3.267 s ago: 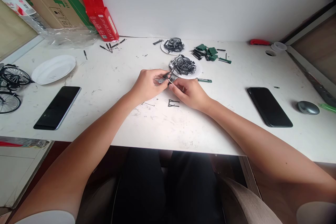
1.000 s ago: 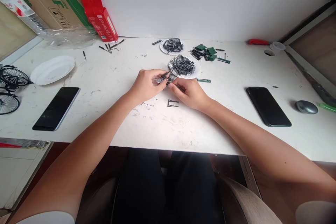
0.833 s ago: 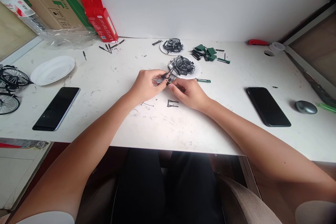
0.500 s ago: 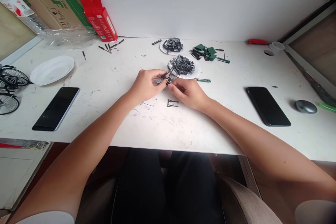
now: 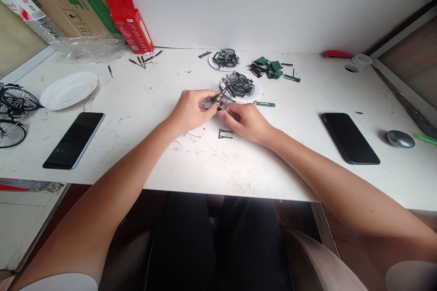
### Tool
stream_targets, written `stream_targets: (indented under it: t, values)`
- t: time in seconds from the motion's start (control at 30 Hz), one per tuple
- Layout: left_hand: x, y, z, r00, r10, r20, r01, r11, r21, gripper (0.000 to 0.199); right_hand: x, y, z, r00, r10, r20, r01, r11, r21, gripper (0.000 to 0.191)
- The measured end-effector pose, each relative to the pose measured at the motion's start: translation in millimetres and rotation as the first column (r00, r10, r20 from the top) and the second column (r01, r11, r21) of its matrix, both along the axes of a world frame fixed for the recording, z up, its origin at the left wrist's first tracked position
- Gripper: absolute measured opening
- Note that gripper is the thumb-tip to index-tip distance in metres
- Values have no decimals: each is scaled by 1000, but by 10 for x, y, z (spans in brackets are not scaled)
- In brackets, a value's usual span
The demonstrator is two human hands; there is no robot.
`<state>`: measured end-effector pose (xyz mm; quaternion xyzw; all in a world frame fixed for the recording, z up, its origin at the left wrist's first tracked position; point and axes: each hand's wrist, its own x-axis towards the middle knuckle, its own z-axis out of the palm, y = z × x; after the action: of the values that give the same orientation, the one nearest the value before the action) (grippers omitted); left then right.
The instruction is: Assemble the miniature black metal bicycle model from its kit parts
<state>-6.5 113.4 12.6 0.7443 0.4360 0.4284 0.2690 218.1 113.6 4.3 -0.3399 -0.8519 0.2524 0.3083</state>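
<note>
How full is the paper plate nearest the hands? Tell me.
Heaped full: dark bicycle parts cover the middle of the paper plate, leaving mostly white rim visible.

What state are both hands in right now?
Left hand: closed, holding a small dark part.
Right hand: closed, pinching a thin pale rod; too small to identify.

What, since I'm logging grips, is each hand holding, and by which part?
The left hand holds a small dark assembly; the right hand, a thin rod. Grip places are hidden.
</note>
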Motion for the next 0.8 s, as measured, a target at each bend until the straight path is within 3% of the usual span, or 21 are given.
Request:
stream_targets:
  t: [0.8]
  values:
    - [3, -19, 27, 1000, -3, -14, 3, 1000, -14, 33, -7, -33, 47, 999, 14, 39, -12, 999, -40, 41]
